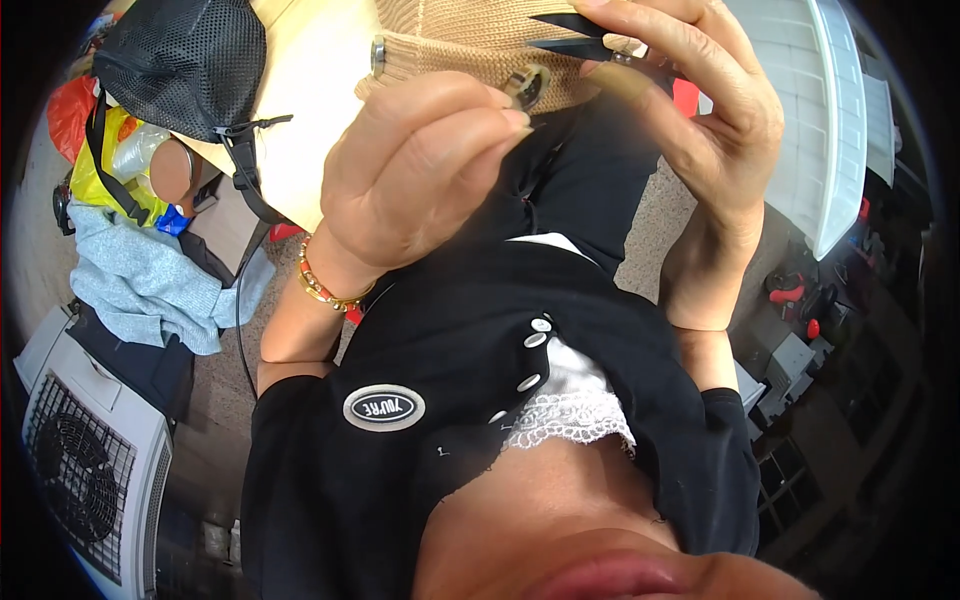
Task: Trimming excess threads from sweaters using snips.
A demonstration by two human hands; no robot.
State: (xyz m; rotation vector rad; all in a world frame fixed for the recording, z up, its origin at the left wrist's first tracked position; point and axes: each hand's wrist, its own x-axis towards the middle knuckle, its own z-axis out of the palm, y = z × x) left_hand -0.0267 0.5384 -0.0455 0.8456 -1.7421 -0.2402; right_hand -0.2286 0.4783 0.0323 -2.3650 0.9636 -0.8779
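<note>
Tan ribbed knitwear (455, 62) lies spread on the pale tabletop at the upper middle. My left hand (420, 165) is closed in a pinch at its near edge, on a round dark button (528, 88) with a pale rim. Whether a thread is also pinched there is too small to tell. My right hand (715, 110) grips small black-bladed thread snips (572, 46). Their two blades stand apart, pointing left over the knitwear, just above the button. Another round button (378, 56) shows at the knitwear's left edge.
A black mesh bag (185, 65) with straps sits at the table's left. Beside it are a yellow bag (100, 165), a brown-lidded jar (175, 170) and a light blue knit garment (150, 275). A white plastic bin (800, 110) stands right; a fan-like appliance (95, 460) lower left.
</note>
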